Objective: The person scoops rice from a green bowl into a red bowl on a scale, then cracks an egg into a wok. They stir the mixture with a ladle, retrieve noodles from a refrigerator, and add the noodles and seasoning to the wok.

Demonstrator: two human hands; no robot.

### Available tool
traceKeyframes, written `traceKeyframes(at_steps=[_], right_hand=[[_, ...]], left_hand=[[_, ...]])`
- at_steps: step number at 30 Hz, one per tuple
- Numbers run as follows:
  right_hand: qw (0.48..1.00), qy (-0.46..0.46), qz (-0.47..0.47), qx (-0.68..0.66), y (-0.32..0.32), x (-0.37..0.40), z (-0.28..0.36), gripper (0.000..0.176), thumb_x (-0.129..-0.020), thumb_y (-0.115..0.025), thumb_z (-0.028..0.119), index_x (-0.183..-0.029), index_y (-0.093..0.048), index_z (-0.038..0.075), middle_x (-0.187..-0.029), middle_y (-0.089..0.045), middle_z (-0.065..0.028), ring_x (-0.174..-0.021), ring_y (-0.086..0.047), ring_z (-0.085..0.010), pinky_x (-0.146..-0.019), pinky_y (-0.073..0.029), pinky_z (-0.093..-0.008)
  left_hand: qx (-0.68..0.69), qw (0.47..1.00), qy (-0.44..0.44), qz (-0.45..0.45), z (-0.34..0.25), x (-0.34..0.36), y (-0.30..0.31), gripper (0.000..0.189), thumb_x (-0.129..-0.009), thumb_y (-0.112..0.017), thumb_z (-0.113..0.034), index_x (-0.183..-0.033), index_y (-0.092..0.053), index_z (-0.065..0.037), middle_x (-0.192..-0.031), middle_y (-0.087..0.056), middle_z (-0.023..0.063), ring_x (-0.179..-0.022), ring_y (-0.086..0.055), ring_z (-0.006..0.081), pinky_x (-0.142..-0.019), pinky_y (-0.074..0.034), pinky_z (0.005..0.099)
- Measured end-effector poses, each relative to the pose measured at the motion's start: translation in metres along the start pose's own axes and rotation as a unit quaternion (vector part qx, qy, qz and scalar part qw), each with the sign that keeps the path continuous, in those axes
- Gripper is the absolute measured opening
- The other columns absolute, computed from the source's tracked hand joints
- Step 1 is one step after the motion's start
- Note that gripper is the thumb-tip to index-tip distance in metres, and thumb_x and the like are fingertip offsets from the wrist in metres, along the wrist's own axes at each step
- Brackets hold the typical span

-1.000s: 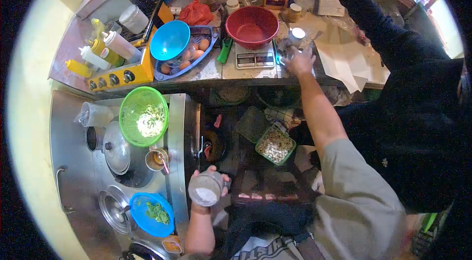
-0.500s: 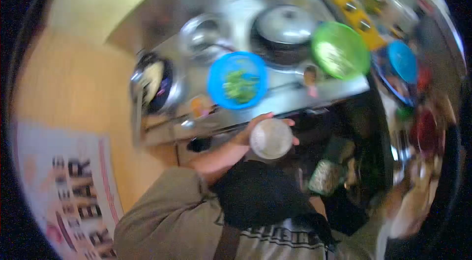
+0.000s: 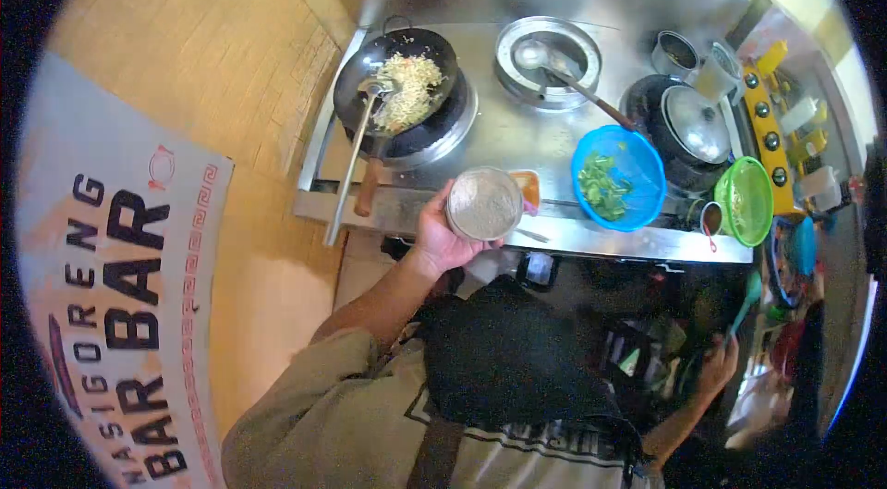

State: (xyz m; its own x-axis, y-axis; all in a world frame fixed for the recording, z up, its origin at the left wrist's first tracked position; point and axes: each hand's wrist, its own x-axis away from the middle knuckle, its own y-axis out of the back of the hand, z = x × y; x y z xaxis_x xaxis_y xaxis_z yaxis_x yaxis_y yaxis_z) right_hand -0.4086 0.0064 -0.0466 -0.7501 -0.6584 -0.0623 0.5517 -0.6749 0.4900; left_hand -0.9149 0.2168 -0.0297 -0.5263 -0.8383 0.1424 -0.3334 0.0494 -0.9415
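My left hand point(image 3: 442, 232) is wrapped round a round tub of pale grey-white powder point(image 3: 484, 203), held over the front edge of the steel stove. Off to the lower right, my right hand point(image 3: 719, 367) grips the handle of a green spoon point(image 3: 749, 293), its head pointing up. Beyond the tub, at the left burner, sits a black wok point(image 3: 352, 82) with a wooden handle, holding rice-like food point(image 3: 410, 91). A long metal spatula point(image 3: 349, 170) rests in that wok and sticks out over the front edge.
A blue basket point(image 3: 644, 165) with green leaves and a green basket point(image 3: 745, 202) stand on the steel counter point(image 3: 508, 142). Behind are a ladle point(image 3: 591, 96) across a burner ring and a lidded pot point(image 3: 697, 124). A banner point(image 3: 176, 239) hangs at left.
My view has swung left, bringing the wok fully into sight. The tub stays in my left hand. My right hand, blurred before at far right, now shows clearly with the green spoon.
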Motion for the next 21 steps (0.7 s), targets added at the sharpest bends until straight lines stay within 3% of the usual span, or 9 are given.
traceKeyframes(at_steps=[1,3,4,5,7,12,13,17,21], right_hand=[[0.996,0.066,0.059,0.032,-0.035,0.015,0.057,0.028,-0.092,-0.05,0.014,-0.115,-0.059,0.001,-0.085,-0.06,-0.0005,-0.066,-0.044,-0.0058,-0.055,-0.036,-0.023],[0.988,0.039,0.149,0.016,-0.102,0.057,0.161,0.027,-0.094,-0.049,0.015,-0.114,-0.059,0.001,-0.084,-0.06,0.0001,-0.069,-0.047,-0.007,-0.06,-0.038,-0.0214],[0.975,0.125,0.182,0.026,-0.132,0.077,0.198,0.027,-0.094,-0.05,0.016,-0.113,-0.06,-0.001,-0.084,-0.06,-0.0007,-0.073,-0.051,-0.0092,-0.067,-0.042,-0.022],[0.969,0.109,0.222,0.013,-0.157,0.096,0.237,0.023,-0.088,-0.057,0.004,-0.109,-0.063,0.0,-0.087,-0.065,-0.0077,-0.081,-0.059,-0.0152,-0.077,-0.046,-0.0276],[0.917,0.28,0.269,0.095,-0.202,0.127,0.298,0.025,-0.082,-0.059,-0.001,-0.105,-0.066,0.005,-0.087,-0.065,-0.0143,-0.078,-0.062,-0.023,-0.075,-0.048,-0.0309],[0.773,0.515,0.281,0.243,-0.295,0.17,0.381,0.022,-0.076,-0.062,0.011,-0.098,-0.066,0.015,-0.08,-0.063,-0.0096,-0.069,-0.064,-0.0271,-0.059,-0.051,-0.0389],[0.754,0.534,0.289,0.25,-0.309,0.173,0.391,0.021,-0.077,-0.06,0.013,-0.097,-0.066,0.014,-0.08,-0.063,-0.0095,-0.07,-0.064,-0.0275,-0.06,-0.052,-0.0391],[0.687,0.542,0.341,0.344,-0.354,0.19,0.407,0.021,-0.078,-0.059,0.018,-0.097,-0.066,0.013,-0.081,-0.063,-0.0101,-0.072,-0.065,-0.0284,-0.064,-0.053,-0.0389],[0.723,0.449,0.434,0.295,-0.383,0.195,0.404,0.019,-0.078,-0.059,0.016,-0.094,-0.068,0.01,-0.08,-0.066,-0.0127,-0.072,-0.065,-0.0288,-0.065,-0.052,-0.0385]], left_hand=[[-0.004,1.0,0.0,-0.013,-0.025,0.005,0.009,0.061,-0.088,-0.036,-0.05,-0.137,-0.037,-0.013,-0.137,-0.041,0.0178,-0.108,-0.054,0.0437,-0.074,-0.053,0.0481],[0.004,0.999,0.018,-0.032,-0.068,0.018,0.027,0.063,-0.088,-0.037,-0.052,-0.135,-0.04,-0.011,-0.134,-0.045,0.0164,-0.112,-0.051,0.0414,-0.08,-0.049,0.0534],[-0.008,0.999,0.012,-0.049,-0.087,0.026,0.03,0.063,-0.088,-0.037,-0.053,-0.135,-0.04,-0.012,-0.133,-0.046,0.0162,-0.114,-0.05,0.041,-0.082,-0.048,0.0544],[-0.021,0.998,0.005,-0.066,-0.104,0.033,0.028,0.063,-0.088,-0.038,-0.053,-0.135,-0.04,-0.012,-0.132,-0.047,0.0159,-0.115,-0.049,0.0407,-0.083,-0.046,0.0554],[-0.023,0.997,0.002,-0.073,-0.131,0.043,0.033,0.063,-0.088,-0.038,-0.053,-0.135,-0.041,-0.012,-0.131,-0.049,0.0154,-0.118,-0.047,0.039,-0.088,-0.044,0.0559],[-0.027,0.994,-0.022,-0.104,-0.165,0.057,0.055,0.061,-0.088,-0.039,-0.05,-0.133,-0.044,-0.01,-0.133,-0.048,0.0135,-0.122,-0.045,0.0328,-0.1,-0.037,0.0513],[-0.02,0.998,-0.027,-0.057,-0.171,0.057,0.058,0.056,-0.09,-0.037,-0.044,-0.137,-0.042,-0.013,-0.138,-0.045,0.0099,-0.126,-0.042,0.0287,-0.104,-0.033,0.0453],[0.006,0.997,-0.045,-0.06,-0.192,0.061,0.072,0.055,-0.091,-0.037,-0.04,-0.138,-0.041,-0.012,-0.137,-0.045,0.0118,-0.124,-0.044,0.0299,-0.104,-0.033,0.0461],[-0.028,0.995,-0.07,-0.065,-0.207,0.058,0.088,0.055,-0.091,-0.037,-0.039,-0.138,-0.04,-0.01,-0.135,-0.046,0.0138,-0.123,-0.045,0.0301,-0.104,-0.033,0.0454]])
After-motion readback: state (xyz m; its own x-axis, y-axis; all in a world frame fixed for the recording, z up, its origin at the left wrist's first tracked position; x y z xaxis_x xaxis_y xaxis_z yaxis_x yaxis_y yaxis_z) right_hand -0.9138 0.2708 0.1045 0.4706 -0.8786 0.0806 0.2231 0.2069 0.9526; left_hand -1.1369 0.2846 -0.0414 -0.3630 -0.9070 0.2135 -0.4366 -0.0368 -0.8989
